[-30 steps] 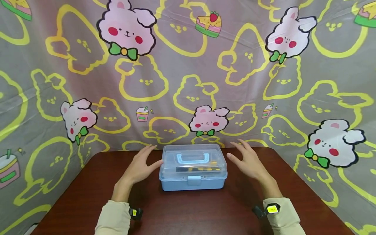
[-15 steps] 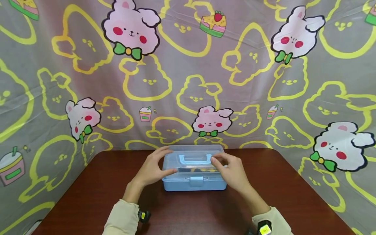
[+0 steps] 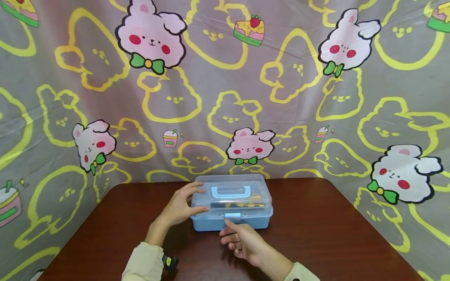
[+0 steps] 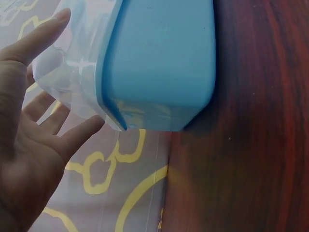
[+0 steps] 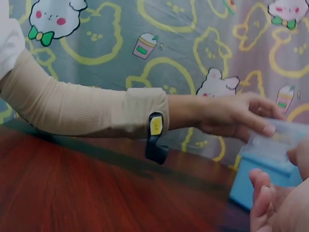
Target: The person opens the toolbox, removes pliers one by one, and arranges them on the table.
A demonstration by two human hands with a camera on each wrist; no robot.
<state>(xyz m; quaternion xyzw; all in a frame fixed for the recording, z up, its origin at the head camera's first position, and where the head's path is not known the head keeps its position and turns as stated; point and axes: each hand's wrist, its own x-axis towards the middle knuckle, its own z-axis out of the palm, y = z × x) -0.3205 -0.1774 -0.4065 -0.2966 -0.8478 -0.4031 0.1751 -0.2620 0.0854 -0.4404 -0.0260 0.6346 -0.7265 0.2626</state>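
Observation:
A small toolbox with a light blue base [image 3: 207,224] and a clear lid [image 3: 258,185] stands on the table, lid down. On its top lies a light blue handle [image 3: 230,195]. My left hand [image 3: 177,207] holds the lid's left end, fingers over the top and thumb along the front; the left wrist view shows the fingers spread round the clear plastic [image 4: 79,53]. At the front, the thumb of my right hand [image 3: 247,244] is right at the lower edge of the blue latch [image 3: 233,217], its other fingers loosely bent below. Dark and yellow contents [image 3: 246,204] show dimly through the lid.
The dark red-brown table [image 3: 316,226] runs on either side of the toolbox. Close behind its far edge hangs a grey curtain [image 3: 295,113] with rabbit prints. A black wrist device [image 3: 170,262] sits on the left cuff.
From beside the box, my left hand has come in onto the lid's left end. My right hand has crossed from the right side past the handle and down to the front latch.

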